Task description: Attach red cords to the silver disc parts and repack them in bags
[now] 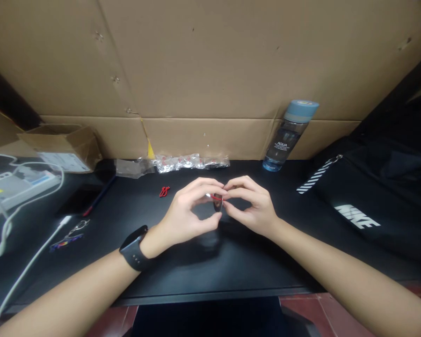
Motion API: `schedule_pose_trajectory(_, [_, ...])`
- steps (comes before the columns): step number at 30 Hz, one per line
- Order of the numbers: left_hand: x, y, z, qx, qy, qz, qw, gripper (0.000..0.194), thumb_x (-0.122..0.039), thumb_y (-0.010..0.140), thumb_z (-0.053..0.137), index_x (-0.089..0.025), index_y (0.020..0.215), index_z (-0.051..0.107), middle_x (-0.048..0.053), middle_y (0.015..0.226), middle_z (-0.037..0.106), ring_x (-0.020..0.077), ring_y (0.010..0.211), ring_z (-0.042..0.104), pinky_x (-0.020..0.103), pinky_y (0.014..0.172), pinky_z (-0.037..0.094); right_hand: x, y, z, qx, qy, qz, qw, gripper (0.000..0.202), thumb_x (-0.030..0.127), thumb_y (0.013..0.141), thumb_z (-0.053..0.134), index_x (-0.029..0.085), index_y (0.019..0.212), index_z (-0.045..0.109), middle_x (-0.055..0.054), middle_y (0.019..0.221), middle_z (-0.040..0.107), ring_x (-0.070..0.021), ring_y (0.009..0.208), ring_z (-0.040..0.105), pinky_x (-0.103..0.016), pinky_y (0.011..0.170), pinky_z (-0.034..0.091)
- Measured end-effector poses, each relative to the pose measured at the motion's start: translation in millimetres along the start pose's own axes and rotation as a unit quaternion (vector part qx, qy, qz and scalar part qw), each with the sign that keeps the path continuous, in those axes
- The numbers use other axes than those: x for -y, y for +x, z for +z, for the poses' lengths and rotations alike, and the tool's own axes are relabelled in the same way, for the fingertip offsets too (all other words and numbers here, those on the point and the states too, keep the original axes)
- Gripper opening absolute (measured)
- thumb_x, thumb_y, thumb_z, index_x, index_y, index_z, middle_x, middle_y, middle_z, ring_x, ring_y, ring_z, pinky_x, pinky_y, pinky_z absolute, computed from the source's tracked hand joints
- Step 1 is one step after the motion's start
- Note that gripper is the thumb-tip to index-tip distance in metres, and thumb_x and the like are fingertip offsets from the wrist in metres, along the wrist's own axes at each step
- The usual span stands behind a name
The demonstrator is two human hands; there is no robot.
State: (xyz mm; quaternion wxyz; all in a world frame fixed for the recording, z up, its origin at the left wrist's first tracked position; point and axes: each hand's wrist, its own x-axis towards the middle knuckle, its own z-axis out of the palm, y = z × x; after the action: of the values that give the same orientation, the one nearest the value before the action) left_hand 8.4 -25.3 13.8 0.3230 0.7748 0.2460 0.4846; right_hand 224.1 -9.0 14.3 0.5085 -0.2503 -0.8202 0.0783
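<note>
Right now, the left hand (185, 211) has the small dark disc (217, 205) in its grasp, with the thumb under it and the fingers over it. The disc stands on its edge, so it looks thin, and its long way runs up and down from thumb to fingers. It sits at the tips of the left hand, out to the right of that palm. The right hand (250, 203) comes in from the other side, with its tips bent in at the disc's right side. Both hands are about as near as each other. A red cord (216, 197) goes across the disc, more sideways than up. (I cannot tell if the right tips pinch the cord or just touch the disc, since the fingers hide it.)

Just past the left hand, off to its left, a bit more red cord (164, 191) lies on the table (231, 276), touching no hand. Farther out, beyond the left fingers, are shiny clear packs (192, 162) in a row. The bottle (288, 135) is beyond the right hand and a bit to its right, and it looks tipped in this view. Behind them all is the card wall (210, 70).
</note>
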Motion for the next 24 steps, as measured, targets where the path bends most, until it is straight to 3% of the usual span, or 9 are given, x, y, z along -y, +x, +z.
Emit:
schedule_pose_trajectory(10, [7.9,-0.2,-3.2,-0.021,-0.003,-0.004,1.0,0.042,-0.005,0.078,0.073,-0.024,0.115,0.069,0.009,0.126,0.059,0.0233,0.115,0.065,0.039,0.09,0.068,-0.9,1.7,-3.0,-0.015,-0.005,0.029,0.999,0.013,0.013,0.085,0.073,0.024,0.09,0.077,-0.006,0.101,0.07,-0.0219,0.091,0.068,-0.039,0.082,0.057])
schedule_pose_trajectory(14, [11.2,0.6,-3.4,-0.006,0.012,-0.015,1.0,0.039,-0.005,0.078,0.071,-0.023,0.112,0.064,0.009,0.125,0.059,0.0233,0.115,0.064,0.037,0.089,0.066,-1.1,3.3,-6.1,0.007,-0.002,0.043,0.999,0.011,0.012,0.085,0.072,0.023,0.088,0.076,-0.006,0.099,0.07,-0.0211,0.091,0.068,-0.037,0.083,0.056])
schedule_pose_trajectory(20, [16.0,2.8,-9.7,0.075,0.13,0.013,0.989,0.024,-0.013,0.084,0.071,-0.022,0.105,0.064,0.01,0.129,0.063,0.0253,0.123,0.062,0.042,0.104,0.058,-10.0,2.6,-11.2,0.038,-0.004,0.069,0.997,0.007,0.015,0.086,0.073,0.022,0.087,0.075,-0.006,0.101,0.07,-0.0206,0.093,0.067,-0.036,0.085,0.054])
schedule_pose_trajectory(24, [22.9,1.0,-14.0,0.18,0.215,0.03,0.96,0.047,-0.017,0.091,0.067,-0.027,0.136,0.061,0.009,0.151,0.058,0.0276,0.144,0.051,0.047,0.12,0.043,-21.5,2.3,-14.5,0.064,-0.013,0.1,0.993,0.009,0.013,0.084,0.073,0.022,0.085,0.074,-0.005,0.098,0.072,-0.0199,0.089,0.066,-0.033,0.075,0.051])
